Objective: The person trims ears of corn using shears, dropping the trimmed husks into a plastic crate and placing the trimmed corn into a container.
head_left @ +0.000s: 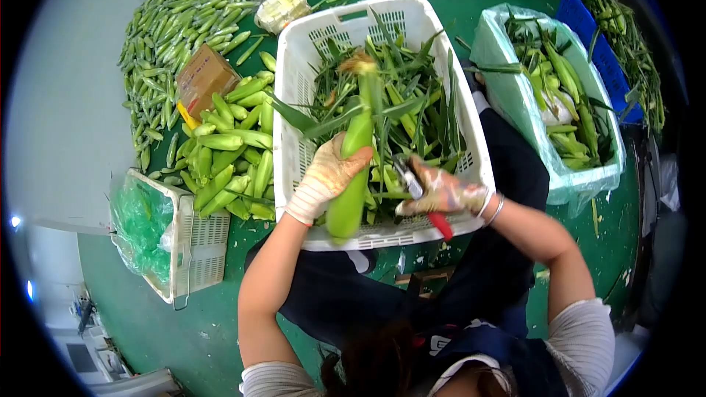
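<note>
In the head view, a green ear of corn (346,212) is gripped by my gloved left hand (329,175), its brown silk end pointing up and away from me. The ear is slightly blurred. My gloved right hand (454,192) is closed around a pair of pruning shears (409,179) with a red handle, just right of the ear. Both hands are over the near part of a white plastic crate (289,106), which holds cut corn leaves and husk pieces (408,114). The crate stands between my legs.
Left of the crate lies a pile of husked-looking green corn ears (228,143), with a cardboard box (206,79) and wrapped ears (158,51) behind. A smaller crate (202,239) holds green plastic bags. On the right stand a lined crate (500,95) of corn and a blue crate (588,48).
</note>
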Demonstrator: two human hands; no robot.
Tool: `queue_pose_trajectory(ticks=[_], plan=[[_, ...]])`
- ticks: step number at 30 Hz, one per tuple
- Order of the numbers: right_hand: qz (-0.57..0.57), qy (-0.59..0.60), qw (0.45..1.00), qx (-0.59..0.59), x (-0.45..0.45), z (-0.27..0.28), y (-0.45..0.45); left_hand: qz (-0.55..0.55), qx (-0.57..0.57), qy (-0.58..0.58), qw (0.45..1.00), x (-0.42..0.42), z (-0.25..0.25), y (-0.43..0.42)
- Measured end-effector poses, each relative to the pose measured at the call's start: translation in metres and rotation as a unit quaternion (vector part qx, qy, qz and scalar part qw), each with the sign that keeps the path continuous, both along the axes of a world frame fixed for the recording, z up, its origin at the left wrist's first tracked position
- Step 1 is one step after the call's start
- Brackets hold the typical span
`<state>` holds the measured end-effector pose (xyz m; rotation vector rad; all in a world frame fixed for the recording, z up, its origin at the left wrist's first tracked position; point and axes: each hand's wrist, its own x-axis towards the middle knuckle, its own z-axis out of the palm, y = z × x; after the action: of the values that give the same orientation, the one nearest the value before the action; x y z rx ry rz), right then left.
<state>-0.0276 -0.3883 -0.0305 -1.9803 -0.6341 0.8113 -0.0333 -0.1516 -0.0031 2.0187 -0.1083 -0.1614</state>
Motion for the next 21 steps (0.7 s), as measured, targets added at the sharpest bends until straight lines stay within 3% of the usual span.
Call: queue_pose_trajectory(ticks=[1, 2, 3, 4, 5, 6, 9, 10, 12, 14, 15, 17, 18, 20, 21], plan=[[0.011, 0.034, 0.999, -0.016, 0.010, -0.004, -0.005, -0.040, 0.068, 0.035, 0.996, -0.004, 0.015, 0.000], [0.035, 0.023, 0.999, -0.016, 0.020, -0.002, -0.008, -0.147, 0.199, -0.137, 0.959, -0.004, 0.001, 0.009], [0.061, 0.012, 0.998, -0.016, 0.029, 0.001, -0.010, -0.193, 0.315, -0.333, 0.867, -0.004, -0.012, 0.019], [0.075, 0.004, 0.997, 0.007, 0.036, 0.011, -0.011, -0.166, 0.175, -0.113, 0.964, -0.004, -0.001, 0.016], [0.088, -0.003, 0.996, 0.032, 0.039, 0.024, -0.009, -0.125, 0.023, 0.118, 0.985, -0.004, 0.011, 0.013], [0.093, 0.104, 0.988, 0.064, 0.041, 0.031, -0.006, -0.140, 0.023, 0.157, 0.977, -0.003, 0.022, 0.013], [0.040, 0.186, 0.971, 0.144, 0.034, 0.023, 0.001, -0.156, 0.045, 0.167, 0.972, 0.000, 0.011, 0.019], [0.008, 0.268, 0.950, 0.161, 0.031, 0.032, 0.000, -0.145, 0.055, 0.118, 0.981, -0.003, 0.015, 0.018], [0.064, 0.252, 0.925, 0.278, 0.034, 0.010, 0.002, -0.145, 0.021, 0.153, 0.977, -0.001, 0.004, 0.023], [0.047, 0.224, 0.967, 0.111, 0.034, 0.018, 0.011, -0.147, -0.009, 0.191, 0.970, -0.002, -0.004, 0.032], [0.015, 0.268, 0.943, 0.194, 0.026, -0.005, 0.017, -0.142, -0.009, 0.213, 0.967, -0.002, -0.003, 0.034], [0.040, 0.262, 0.948, 0.178, 0.026, -0.035, 0.013, -0.142, -0.010, 0.236, 0.961, -0.005, 0.002, 0.036], [0.008, 0.296, 0.943, 0.155, 0.023, -0.012, 0.010, -0.145, -0.024, 0.229, 0.962, -0.009, 0.010, 0.035], [-0.058, 0.385, 0.907, 0.162, 0.025, -0.017, -0.004, -0.118, -0.043, 0.185, 0.975, -0.014, 0.014, 0.051], [-0.083, 0.441, 0.884, 0.134, 0.026, -0.009, -0.015, -0.098, 0.020, 0.155, 0.983, -0.012, 0.028, 0.064]])
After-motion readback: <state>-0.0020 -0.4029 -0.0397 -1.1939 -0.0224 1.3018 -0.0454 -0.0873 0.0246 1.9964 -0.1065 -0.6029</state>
